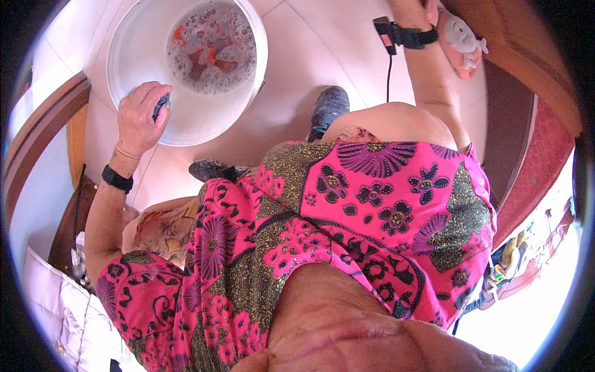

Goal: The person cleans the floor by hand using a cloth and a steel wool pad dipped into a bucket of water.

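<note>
My left hand point(144, 115) is at the near left rim of a large white bucket point(186, 127). Its fingers are closed around a small dark, rough-textured object point(161, 106), mostly hidden by the hand. Inside the bucket is foamy grey water point(214, 37), with orange-red shapes showing through the bubbles. At the top right my right hand point(412, 11) is cut off by the picture edge, so its fingers cannot be made out. Right beside it is a pink plush toy point(462, 43) with a white face. Whether the hand grips the toy cannot be told.
Pale tiles point(304, 56) cover the floor, where my dark shoes point(330, 108) stand near the bucket. A black strap with a small device and cable point(396, 36) is on my right wrist. Brown wooden furniture point(527, 43) with a red panel point(545, 155) lines the right; a wooden frame point(46, 130) curves at left.
</note>
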`<state>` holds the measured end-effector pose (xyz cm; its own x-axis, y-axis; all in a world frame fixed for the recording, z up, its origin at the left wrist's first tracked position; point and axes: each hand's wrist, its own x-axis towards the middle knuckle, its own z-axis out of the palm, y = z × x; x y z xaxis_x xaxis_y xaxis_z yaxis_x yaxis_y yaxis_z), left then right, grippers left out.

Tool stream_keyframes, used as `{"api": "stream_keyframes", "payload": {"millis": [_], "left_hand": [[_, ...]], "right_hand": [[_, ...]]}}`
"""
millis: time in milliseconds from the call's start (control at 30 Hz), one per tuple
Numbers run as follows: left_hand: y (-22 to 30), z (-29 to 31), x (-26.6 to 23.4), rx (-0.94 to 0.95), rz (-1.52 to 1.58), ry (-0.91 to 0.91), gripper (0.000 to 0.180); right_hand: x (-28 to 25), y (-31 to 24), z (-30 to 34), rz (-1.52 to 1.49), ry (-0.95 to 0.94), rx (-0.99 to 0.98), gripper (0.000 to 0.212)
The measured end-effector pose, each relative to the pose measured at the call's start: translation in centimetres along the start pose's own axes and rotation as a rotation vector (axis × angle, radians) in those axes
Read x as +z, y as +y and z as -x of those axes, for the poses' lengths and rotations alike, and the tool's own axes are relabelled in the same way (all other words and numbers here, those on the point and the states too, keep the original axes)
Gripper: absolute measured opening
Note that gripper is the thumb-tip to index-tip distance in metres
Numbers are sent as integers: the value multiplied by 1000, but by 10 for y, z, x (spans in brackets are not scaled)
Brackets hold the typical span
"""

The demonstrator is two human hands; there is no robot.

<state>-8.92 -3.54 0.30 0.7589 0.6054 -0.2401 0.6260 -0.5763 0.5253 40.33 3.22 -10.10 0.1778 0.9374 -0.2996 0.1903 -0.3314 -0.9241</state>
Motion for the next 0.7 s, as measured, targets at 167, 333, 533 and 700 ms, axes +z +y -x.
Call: {"api": "stream_keyframes", "payload": {"millis": [167, 333, 533, 700], "left_hand": [[-9, 1, 7, -20, 79, -112, 20], [-7, -10, -1, -453, 469, -14, 10], [49, -64, -35, -368, 858, 59, 45], [87, -119, -45, -161, 1280, -47, 64]], "right_hand": [[-5, -88, 7, -757, -31, 130, 27], [0, -118, 10, -995, -176, -6, 37], [64, -89, 46, -966, -440, 117, 49], [97, -106, 48, -1005, -641, 248, 44]]}}
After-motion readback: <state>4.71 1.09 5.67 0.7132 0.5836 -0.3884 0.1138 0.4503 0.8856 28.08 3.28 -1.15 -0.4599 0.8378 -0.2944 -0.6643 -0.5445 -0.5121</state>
